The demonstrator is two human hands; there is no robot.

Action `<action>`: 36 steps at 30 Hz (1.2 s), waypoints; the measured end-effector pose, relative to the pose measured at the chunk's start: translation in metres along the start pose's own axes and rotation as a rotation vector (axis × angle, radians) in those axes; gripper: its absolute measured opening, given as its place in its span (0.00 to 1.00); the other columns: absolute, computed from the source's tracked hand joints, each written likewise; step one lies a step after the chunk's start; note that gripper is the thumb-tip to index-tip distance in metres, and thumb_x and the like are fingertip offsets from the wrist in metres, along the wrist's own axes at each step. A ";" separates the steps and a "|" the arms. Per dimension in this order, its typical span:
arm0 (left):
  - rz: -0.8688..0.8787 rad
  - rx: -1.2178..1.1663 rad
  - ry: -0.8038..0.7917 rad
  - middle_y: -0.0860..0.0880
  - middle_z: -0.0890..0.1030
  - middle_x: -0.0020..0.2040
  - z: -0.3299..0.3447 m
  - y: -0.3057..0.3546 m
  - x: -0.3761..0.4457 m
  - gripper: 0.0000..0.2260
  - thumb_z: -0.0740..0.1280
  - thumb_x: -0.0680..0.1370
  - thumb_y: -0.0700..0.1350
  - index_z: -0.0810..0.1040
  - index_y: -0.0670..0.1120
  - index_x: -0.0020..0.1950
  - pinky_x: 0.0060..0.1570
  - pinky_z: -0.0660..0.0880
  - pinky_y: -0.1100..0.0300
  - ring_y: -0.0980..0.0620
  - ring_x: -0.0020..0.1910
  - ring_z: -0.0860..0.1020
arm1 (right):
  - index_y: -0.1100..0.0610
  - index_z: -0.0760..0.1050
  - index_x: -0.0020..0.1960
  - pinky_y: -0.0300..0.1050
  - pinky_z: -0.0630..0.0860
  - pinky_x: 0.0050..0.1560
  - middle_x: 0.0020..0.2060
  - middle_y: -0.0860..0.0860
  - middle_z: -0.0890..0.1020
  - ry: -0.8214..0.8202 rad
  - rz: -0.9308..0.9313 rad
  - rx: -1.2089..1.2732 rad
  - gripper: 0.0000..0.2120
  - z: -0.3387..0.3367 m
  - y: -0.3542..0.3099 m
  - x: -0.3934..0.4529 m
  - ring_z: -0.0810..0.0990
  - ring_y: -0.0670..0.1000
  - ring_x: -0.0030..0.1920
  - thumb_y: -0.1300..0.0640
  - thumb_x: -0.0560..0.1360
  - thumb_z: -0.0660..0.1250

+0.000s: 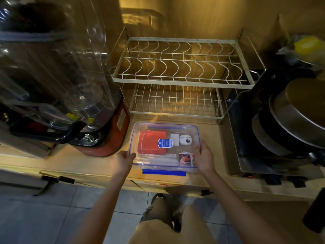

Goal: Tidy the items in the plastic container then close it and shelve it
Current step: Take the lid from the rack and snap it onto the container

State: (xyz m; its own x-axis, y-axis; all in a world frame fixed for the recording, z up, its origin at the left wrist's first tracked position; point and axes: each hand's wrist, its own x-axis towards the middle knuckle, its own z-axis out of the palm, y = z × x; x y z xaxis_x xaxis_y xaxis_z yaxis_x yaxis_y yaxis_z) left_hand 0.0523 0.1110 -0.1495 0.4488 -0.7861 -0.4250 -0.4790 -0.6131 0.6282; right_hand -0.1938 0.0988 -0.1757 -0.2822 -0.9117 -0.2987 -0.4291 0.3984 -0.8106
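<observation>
The clear plastic container (191, 130) with a blue-trimmed lid and a blue front latch (163, 172) rests on the wooden shelf (98, 162) near its front edge. Its lid is on. Through the lid I see a red flat item (149, 138), a white round gadget (185, 139), a white cable and a small picture card (186, 158). My left hand (124, 161) grips the container's left side. My right hand (204, 158) grips its right side.
A two-tier white wire dish rack (182, 81) stands just behind the container. A red-based blender with a clear jug (98, 136) is on the left. Stacked dark pans and a metal pot (288, 127) fill the right. Grey tiled floor lies below.
</observation>
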 end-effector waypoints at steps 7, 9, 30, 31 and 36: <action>-0.066 0.077 -0.105 0.33 0.78 0.58 -0.003 0.011 0.010 0.19 0.64 0.75 0.44 0.70 0.35 0.63 0.57 0.73 0.49 0.35 0.57 0.77 | 0.56 0.74 0.60 0.53 0.78 0.54 0.54 0.56 0.81 -0.006 0.091 -0.044 0.13 -0.008 -0.004 0.007 0.81 0.57 0.52 0.56 0.77 0.61; -0.058 0.074 -0.125 0.34 0.71 0.65 0.001 0.016 0.013 0.22 0.61 0.77 0.44 0.64 0.37 0.69 0.63 0.69 0.48 0.36 0.64 0.71 | 0.56 0.75 0.56 0.54 0.78 0.54 0.52 0.55 0.82 -0.015 0.123 -0.081 0.12 -0.010 -0.007 0.009 0.81 0.58 0.53 0.54 0.75 0.63; 0.117 0.084 -0.045 0.33 0.77 0.58 0.022 0.021 0.053 0.21 0.53 0.80 0.54 0.70 0.38 0.62 0.54 0.73 0.49 0.36 0.58 0.76 | 0.53 0.70 0.69 0.49 0.67 0.67 0.67 0.53 0.75 -0.495 -0.186 -0.726 0.31 0.039 -0.093 0.092 0.72 0.54 0.67 0.34 0.75 0.57; 0.117 0.071 -0.042 0.32 0.77 0.58 0.022 0.020 0.053 0.21 0.54 0.80 0.53 0.70 0.37 0.61 0.54 0.72 0.49 0.36 0.58 0.76 | 0.53 0.71 0.67 0.48 0.69 0.64 0.66 0.52 0.76 -0.523 -0.168 -0.738 0.32 0.038 -0.094 0.095 0.73 0.54 0.65 0.33 0.73 0.57; 0.123 0.036 -0.039 0.33 0.78 0.58 0.023 0.016 0.056 0.20 0.54 0.80 0.53 0.72 0.38 0.60 0.53 0.72 0.50 0.36 0.58 0.76 | 0.55 0.76 0.60 0.50 0.75 0.60 0.57 0.52 0.81 -0.621 -0.134 -0.659 0.30 0.035 -0.098 0.106 0.79 0.54 0.56 0.32 0.70 0.62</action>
State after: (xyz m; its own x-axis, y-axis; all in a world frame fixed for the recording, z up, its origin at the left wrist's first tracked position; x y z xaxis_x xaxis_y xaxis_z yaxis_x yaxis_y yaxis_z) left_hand 0.0529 0.0550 -0.1780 0.3557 -0.8577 -0.3712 -0.5560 -0.5135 0.6536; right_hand -0.1512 -0.0404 -0.1453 0.2354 -0.7685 -0.5949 -0.8819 0.0883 -0.4631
